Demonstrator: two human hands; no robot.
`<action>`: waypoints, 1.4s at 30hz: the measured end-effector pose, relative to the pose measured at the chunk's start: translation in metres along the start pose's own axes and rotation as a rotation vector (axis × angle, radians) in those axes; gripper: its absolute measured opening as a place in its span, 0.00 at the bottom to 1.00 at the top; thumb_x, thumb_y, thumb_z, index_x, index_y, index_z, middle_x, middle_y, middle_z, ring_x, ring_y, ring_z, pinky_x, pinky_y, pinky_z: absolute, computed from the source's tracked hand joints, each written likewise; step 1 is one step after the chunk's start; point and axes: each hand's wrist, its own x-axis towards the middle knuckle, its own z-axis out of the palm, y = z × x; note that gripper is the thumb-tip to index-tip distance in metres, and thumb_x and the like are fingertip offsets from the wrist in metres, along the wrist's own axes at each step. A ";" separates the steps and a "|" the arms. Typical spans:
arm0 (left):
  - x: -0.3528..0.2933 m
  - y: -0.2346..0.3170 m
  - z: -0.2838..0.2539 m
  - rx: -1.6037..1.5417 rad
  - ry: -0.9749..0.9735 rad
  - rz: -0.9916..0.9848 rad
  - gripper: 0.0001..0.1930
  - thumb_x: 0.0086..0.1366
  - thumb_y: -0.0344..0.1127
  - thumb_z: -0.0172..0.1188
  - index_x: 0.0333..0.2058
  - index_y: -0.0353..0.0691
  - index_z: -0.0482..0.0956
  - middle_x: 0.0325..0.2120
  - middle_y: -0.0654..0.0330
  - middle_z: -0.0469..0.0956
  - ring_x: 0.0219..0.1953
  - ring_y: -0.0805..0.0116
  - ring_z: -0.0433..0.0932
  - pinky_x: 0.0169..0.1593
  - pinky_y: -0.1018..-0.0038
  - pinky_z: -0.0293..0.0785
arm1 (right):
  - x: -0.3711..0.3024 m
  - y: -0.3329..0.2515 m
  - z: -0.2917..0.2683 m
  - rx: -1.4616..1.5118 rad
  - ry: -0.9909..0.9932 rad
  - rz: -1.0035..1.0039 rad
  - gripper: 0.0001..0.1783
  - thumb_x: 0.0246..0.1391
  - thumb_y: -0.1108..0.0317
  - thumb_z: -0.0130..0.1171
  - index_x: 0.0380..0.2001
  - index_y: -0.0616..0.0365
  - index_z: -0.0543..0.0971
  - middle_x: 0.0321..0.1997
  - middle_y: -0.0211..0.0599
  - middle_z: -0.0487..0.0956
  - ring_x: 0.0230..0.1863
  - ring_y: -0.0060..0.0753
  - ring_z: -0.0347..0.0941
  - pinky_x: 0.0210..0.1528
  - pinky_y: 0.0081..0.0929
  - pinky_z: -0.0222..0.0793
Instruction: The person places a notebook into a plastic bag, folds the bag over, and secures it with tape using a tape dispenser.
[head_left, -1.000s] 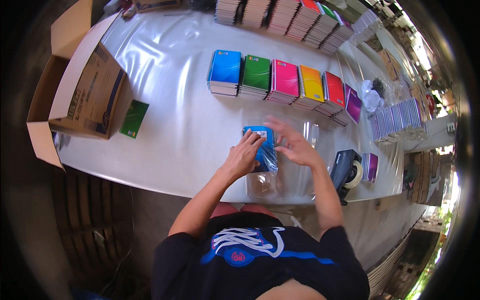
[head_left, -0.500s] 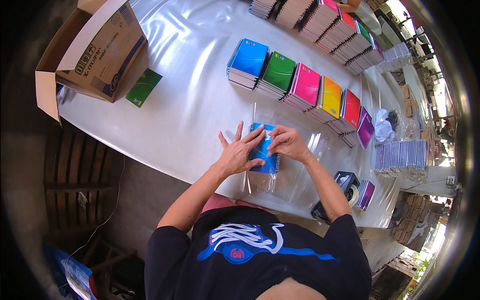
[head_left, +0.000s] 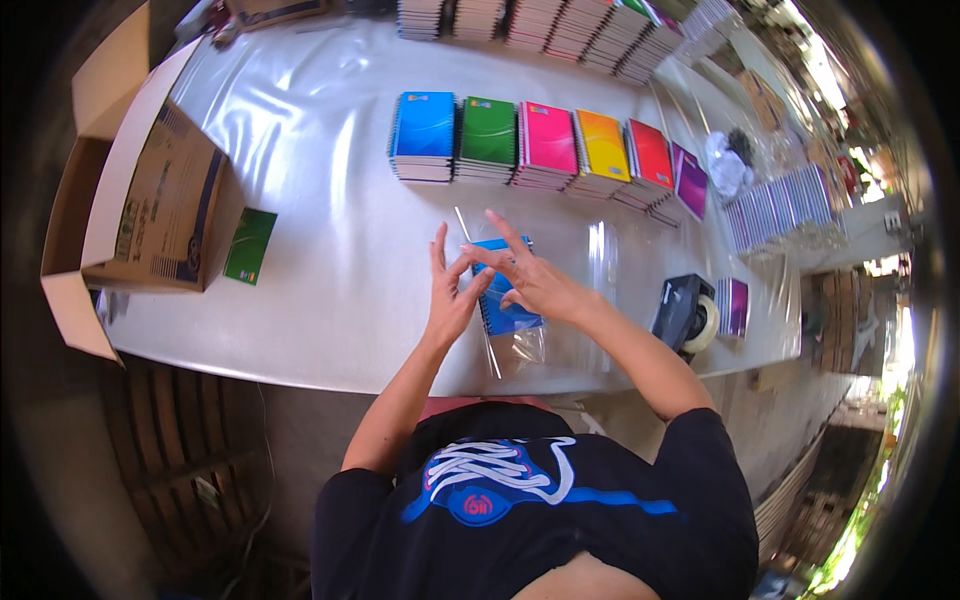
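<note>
A blue spiral notebook lies on a clear plastic sheet on the table in front of me. My left hand is at the notebook's left edge, its fingers stretched and apart. Over the upper part of the cover is my right hand, also with spread fingers. Fingertips of both hands meet or overlap above the notebook; whether they touch I cannot tell. Nothing shows in either hand. Much of the notebook's top is hidden by my right hand.
Notebook stacks stand in a row beyond my hands, from blue to red. A black tape dispenser sits at right beside purple notebooks. An open cardboard box and a green cover are at left.
The view has turned, shifting the scene. My left hand has moved off the cover to the notebook's left edge. My right hand's pinched fingers have spread, and it has moved left over the notebook.
</note>
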 end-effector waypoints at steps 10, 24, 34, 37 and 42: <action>0.017 0.036 -0.020 0.527 -0.307 -0.097 0.31 0.45 0.46 0.71 0.51 0.67 0.75 0.67 0.45 0.31 0.37 0.59 0.75 0.47 0.64 0.73 | -0.108 -0.035 -0.024 -0.169 0.989 0.610 0.30 0.43 0.69 0.68 0.52 0.54 0.70 0.59 0.36 0.67 0.40 0.30 0.73 0.44 0.27 0.70; 0.020 0.039 -0.013 0.362 -0.339 -0.137 0.30 0.46 0.39 0.73 0.51 0.60 0.76 0.66 0.41 0.33 0.32 0.67 0.80 0.39 0.73 0.78 | -0.306 -0.014 -0.016 0.814 1.170 1.350 0.20 0.54 0.45 0.57 0.34 0.50 0.78 0.30 0.21 0.65 0.29 0.16 0.54 0.28 0.22 0.58; 0.024 0.044 -0.014 0.374 -0.391 -0.202 0.30 0.47 0.38 0.73 0.52 0.54 0.76 0.66 0.41 0.35 0.51 0.61 0.74 0.40 0.74 0.78 | -0.355 -0.002 0.079 0.123 1.139 1.424 0.10 0.53 0.63 0.60 0.34 0.56 0.83 0.67 0.45 0.59 0.59 0.29 0.64 0.53 0.32 0.67; 0.023 0.046 -0.015 0.343 -0.382 -0.230 0.31 0.46 0.38 0.73 0.52 0.55 0.75 0.66 0.42 0.34 0.53 0.62 0.72 0.41 0.74 0.77 | -0.325 -0.026 0.051 -0.408 1.206 1.412 0.12 0.54 0.66 0.59 0.38 0.61 0.82 0.46 0.47 0.77 0.39 0.26 0.76 0.37 0.21 0.71; 0.023 0.031 -0.017 0.270 -0.378 -0.122 0.31 0.46 0.35 0.72 0.52 0.58 0.75 0.66 0.40 0.32 0.37 0.67 0.77 0.40 0.75 0.78 | -0.181 -0.049 -0.025 0.344 0.782 0.755 0.12 0.55 0.73 0.55 0.42 0.56 0.81 0.24 0.32 0.80 0.12 0.10 0.58 0.13 0.12 0.53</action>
